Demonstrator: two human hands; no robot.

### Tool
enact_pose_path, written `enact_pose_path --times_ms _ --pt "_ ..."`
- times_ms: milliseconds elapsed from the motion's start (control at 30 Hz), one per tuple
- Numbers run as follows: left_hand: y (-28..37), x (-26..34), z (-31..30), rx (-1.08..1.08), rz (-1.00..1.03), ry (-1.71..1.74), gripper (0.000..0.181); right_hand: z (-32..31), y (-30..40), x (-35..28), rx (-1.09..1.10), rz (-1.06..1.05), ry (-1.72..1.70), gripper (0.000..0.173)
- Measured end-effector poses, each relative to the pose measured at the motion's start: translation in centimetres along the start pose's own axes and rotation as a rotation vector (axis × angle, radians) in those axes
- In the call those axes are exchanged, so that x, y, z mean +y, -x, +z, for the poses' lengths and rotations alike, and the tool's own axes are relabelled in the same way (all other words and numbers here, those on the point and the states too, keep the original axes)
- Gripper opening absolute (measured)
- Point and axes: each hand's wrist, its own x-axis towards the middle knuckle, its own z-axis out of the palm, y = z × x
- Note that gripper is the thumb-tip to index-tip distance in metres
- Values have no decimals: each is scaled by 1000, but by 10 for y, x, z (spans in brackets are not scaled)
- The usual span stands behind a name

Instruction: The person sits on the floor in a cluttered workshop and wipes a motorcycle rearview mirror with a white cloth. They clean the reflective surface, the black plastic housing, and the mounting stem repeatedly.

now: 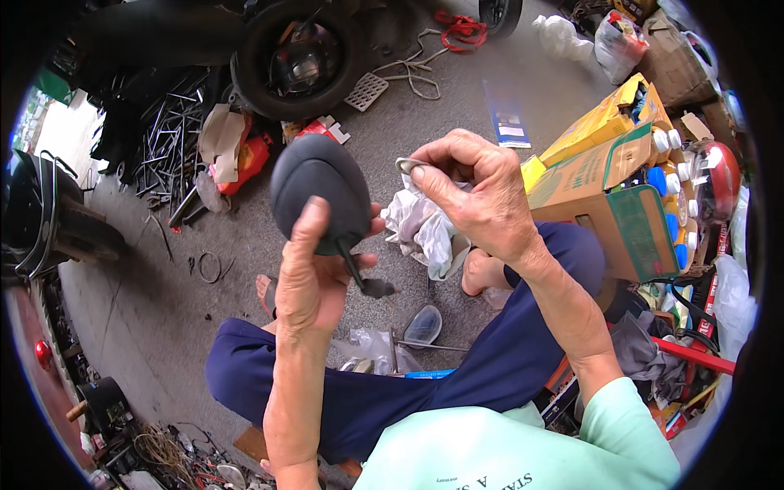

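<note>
My left hand (309, 282) grips a black motorcycle rear-view mirror (318, 184) by its housing, thumb across the back shell. The mirror's short stem points down and ends in a dark fitting. Its glass side faces away and is hidden. To the right, my right hand (484, 196) pinches a small pale flat piece (404, 163) between thumb and fingertips; its kind is unclear. Crumpled white cloth (422, 223) lies on the ground below my hands. Another mirror (424, 324), glass up, rests between my legs.
At right stands a cardboard carton (588, 190) with capped bottles. Wrenches and other metal tools (168, 128) are piled at upper left, beside a tyre (300, 61). A yellow box (603, 116), a blue leaflet (511, 119) and rope (416, 67) lie farther off.
</note>
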Motion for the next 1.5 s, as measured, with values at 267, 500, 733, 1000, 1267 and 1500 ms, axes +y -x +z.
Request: enact_pose_path --times_ms 267,500,733,1000,1267,1500 --pt "3 -16 7 22 -67 -261 37 9 4 0 51 -402 138 16" --pt "3 -31 -2 86 -76 -435 21 30 22 2 -261 -590 391 21" --pt "5 -25 3 130 -113 -507 20 29 21 0 -274 -488 385 26" --pt "1 -41 1 122 140 -539 25 37 22 4 -203 -421 249 22" --pt "4 -41 -6 92 228 -582 32 38 19 5 -240 -457 291 22" --pt "8 -35 -2 131 147 -568 32 34 17 5 -248 -458 276 19"
